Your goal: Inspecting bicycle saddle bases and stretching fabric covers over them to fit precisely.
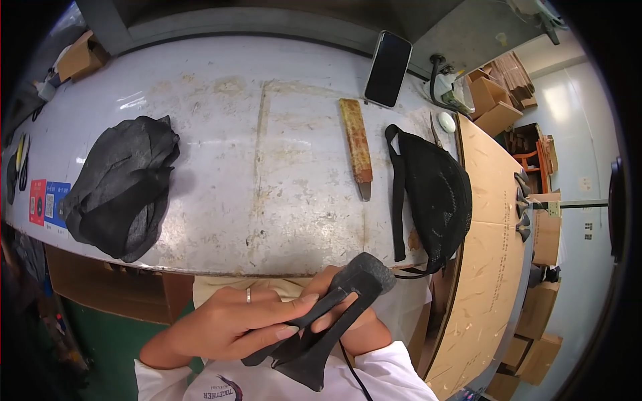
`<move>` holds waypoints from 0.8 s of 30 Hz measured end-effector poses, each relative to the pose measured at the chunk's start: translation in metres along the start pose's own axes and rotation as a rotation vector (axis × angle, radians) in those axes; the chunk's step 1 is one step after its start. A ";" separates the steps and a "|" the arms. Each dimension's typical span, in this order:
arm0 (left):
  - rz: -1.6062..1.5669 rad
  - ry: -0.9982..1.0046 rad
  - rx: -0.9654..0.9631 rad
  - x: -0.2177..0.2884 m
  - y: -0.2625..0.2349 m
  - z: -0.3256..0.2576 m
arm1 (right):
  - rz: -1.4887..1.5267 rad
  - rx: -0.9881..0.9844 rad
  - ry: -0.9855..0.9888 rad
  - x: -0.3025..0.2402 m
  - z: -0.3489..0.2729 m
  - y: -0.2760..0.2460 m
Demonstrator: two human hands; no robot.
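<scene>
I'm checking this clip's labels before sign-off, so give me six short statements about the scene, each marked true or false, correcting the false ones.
1. The left hand wears a ring. True.
2. The left hand and right hand both touch the dark piece. True.
3. The yellow-brown tool lies on the table. True.
4. The black strapped item lies left of the yellow-brown tool. False: it lies to the right.
5. The phone has a lit screen. False: its screen is dark.
6. The crumpled black cloth is in the left hand. False: it lies on the table.
</scene>
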State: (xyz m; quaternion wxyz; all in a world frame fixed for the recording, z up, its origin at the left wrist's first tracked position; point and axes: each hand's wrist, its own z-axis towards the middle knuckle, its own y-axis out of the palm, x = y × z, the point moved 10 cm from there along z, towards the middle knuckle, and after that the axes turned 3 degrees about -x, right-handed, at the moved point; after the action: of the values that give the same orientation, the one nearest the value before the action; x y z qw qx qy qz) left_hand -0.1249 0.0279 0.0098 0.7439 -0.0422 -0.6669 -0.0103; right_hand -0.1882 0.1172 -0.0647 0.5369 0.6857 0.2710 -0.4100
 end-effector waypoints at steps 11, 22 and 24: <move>0.064 0.014 0.030 0.004 0.002 0.005 | 0.082 0.130 0.102 0.002 -0.002 -0.002; -0.238 -0.033 0.068 -0.011 0.002 0.001 | 0.472 -0.117 0.366 0.040 -0.004 0.022; -0.295 -0.068 0.071 -0.018 0.004 -0.001 | 0.466 -0.266 0.353 0.041 0.001 0.029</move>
State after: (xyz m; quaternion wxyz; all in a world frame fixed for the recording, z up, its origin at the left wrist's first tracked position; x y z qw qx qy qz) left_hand -0.1251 0.0314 -0.0082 0.7121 0.0824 -0.6907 -0.0946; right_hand -0.1435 0.1055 -0.0845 0.6458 0.7138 0.2469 -0.1118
